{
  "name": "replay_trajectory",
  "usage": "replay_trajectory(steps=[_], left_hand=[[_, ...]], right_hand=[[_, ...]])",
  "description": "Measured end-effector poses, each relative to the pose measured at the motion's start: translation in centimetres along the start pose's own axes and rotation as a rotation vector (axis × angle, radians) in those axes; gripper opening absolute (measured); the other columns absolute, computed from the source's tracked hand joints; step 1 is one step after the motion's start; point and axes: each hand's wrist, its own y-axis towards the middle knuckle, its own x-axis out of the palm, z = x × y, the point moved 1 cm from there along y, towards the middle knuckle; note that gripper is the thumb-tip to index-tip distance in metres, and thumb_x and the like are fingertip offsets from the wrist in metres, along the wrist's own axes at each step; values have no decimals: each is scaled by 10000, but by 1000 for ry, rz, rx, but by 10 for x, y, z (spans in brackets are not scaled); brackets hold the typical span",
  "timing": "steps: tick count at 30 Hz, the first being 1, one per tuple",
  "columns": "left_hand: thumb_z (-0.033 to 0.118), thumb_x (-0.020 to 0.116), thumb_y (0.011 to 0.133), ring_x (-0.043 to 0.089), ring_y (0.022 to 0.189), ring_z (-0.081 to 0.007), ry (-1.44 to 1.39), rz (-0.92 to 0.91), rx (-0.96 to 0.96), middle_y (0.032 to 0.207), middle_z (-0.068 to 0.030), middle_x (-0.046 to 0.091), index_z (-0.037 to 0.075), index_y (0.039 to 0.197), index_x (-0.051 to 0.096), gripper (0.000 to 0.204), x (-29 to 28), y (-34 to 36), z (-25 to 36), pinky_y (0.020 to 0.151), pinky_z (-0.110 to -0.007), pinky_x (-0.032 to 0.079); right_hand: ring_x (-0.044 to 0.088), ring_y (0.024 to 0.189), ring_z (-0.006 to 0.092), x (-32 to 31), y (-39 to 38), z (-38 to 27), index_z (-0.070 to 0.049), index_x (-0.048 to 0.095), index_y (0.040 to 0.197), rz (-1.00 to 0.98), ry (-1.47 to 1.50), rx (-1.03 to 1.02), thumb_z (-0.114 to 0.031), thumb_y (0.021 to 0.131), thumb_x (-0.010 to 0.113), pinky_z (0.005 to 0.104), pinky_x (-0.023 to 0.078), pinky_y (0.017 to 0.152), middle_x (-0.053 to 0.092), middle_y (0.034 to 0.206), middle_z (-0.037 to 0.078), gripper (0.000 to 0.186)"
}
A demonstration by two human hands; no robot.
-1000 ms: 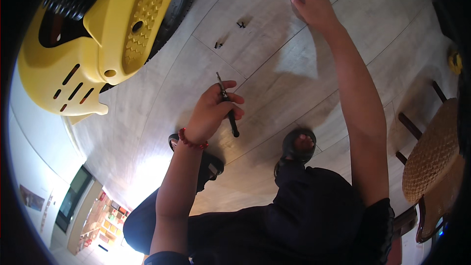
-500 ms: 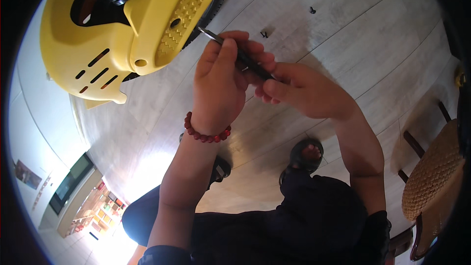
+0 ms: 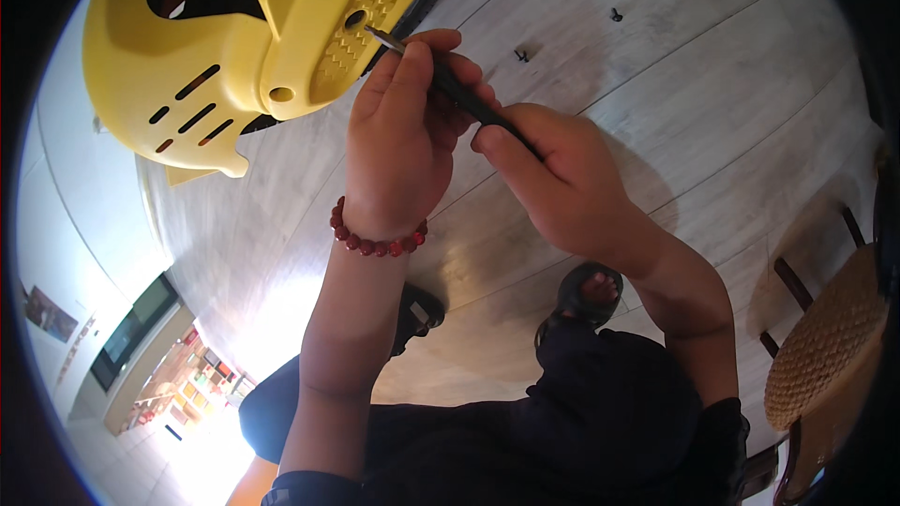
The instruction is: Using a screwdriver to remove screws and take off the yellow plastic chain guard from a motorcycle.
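Observation:
Both hands are closed on a slim black-handled screwdriver [image 3: 466,98]. My left hand [image 3: 394,145], with a red bead bracelet at its wrist, pinches the front part near the metal shaft. My right hand [image 3: 574,183] wraps the rear of the handle, hiding its end. The tip points up and left at the yellow plastic body [image 3: 169,56] of what looks like a ride-on vehicle. It appears beside a dark round hole [image 3: 355,20] in the studded footrest [image 3: 382,2]; whether it touches, I cannot tell.
Two small dark screws [image 3: 522,55] [image 3: 616,14] lie apart on the grey plank floor [image 3: 694,94]. A woven-seat chair [image 3: 820,347] stands at the right. My sandalled feet [image 3: 591,292] are below my hands. Bright light falls on the floor at lower left.
The screwdriver has moved up and left, its tip now over the footrest by the hole. My right hand has turned and gripped the handle more fully. The view has shifted slightly.

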Motion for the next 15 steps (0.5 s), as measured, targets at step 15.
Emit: replay_trajectory(steps=[15], left_hand=[[258, 434, 960, 574, 704, -138, 138, 19, 12, 831, -54, 581, -6, 1079, 508, 300, -8, 2, 4, 637, -256, 470]], right_hand=[[394, 449, 125, 27, 1, 20, 4, 519, 704, 26, 343, 74, -209, 926, 477, 286, 341, 447, 458, 529, 43, 311]])
